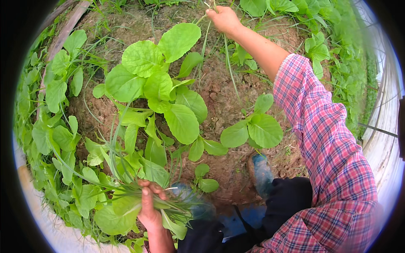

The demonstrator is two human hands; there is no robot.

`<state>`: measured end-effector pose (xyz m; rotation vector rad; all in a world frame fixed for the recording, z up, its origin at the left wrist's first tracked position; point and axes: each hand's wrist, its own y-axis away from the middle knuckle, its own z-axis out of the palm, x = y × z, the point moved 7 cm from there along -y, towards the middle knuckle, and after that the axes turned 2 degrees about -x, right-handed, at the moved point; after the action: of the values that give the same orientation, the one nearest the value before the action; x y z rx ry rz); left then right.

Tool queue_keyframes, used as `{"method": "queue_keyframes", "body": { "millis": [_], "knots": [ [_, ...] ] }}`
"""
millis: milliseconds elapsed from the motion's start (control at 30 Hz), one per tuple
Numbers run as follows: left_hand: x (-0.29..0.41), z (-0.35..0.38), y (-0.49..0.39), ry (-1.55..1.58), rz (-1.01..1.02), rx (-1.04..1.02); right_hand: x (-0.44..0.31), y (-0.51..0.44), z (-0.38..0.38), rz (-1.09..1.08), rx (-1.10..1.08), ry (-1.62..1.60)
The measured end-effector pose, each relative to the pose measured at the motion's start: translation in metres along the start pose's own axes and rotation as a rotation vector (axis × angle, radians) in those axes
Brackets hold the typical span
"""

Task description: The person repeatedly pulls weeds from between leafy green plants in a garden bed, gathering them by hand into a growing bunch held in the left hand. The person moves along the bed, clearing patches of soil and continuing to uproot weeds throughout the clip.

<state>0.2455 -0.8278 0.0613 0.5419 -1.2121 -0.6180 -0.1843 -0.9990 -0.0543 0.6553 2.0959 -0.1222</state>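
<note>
My left hand (151,202) is closed around a bundle of long thin grass blades (121,186), low in the view. Broad pale-green leaves (126,210) hang from the same bunch. My right hand (223,19) reaches far forward to the top edge, its fingers pinched on thin grass stems (212,4) that run out of view. Long grass blades (228,63) trail below that hand. Between the two hands grows a large leafy green vegetable plant (159,85). A smaller plant (265,130) of similar leaves stands to its right.
Brown soil (218,91) lies between the plants. A tiny seedling (207,185) grows near my blue shoes (262,174). Dense leafy plants (63,136) line the left, and more foliage (348,63) the right. A wooden board (65,31) lies upper left; whitish sheeting (381,126) borders the right.
</note>
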Motion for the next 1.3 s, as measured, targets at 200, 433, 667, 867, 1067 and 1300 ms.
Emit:
{"method": "queue_keyframes", "body": {
  "millis": [200,433,667,867,1067,1300],
  "knots": [
    [0.0,0.0,-0.002,-0.012,-0.014,-0.015,-0.008,0.018,0.077,0.043,-0.361,0.723],
    [-0.001,-0.008,-0.001,-0.027,-0.008,-0.032,0.014,0.015,0.054,0.279,-0.419,-0.023],
    [-0.002,-0.004,-0.003,-0.035,-0.017,-0.088,0.017,0.03,0.042,0.054,-0.663,1.125],
    [-0.002,-0.004,-0.002,-0.008,-0.035,-0.055,0.038,0.028,0.041,-0.042,-0.669,0.98],
    [-0.002,-0.006,0.003,0.003,-0.09,-0.013,0.005,0.044,0.037,0.052,-0.683,0.703],
    [-0.003,0.0,0.002,-0.002,-0.083,-0.07,0.029,0.059,0.053,-0.209,-0.743,1.063]
  ]
}}
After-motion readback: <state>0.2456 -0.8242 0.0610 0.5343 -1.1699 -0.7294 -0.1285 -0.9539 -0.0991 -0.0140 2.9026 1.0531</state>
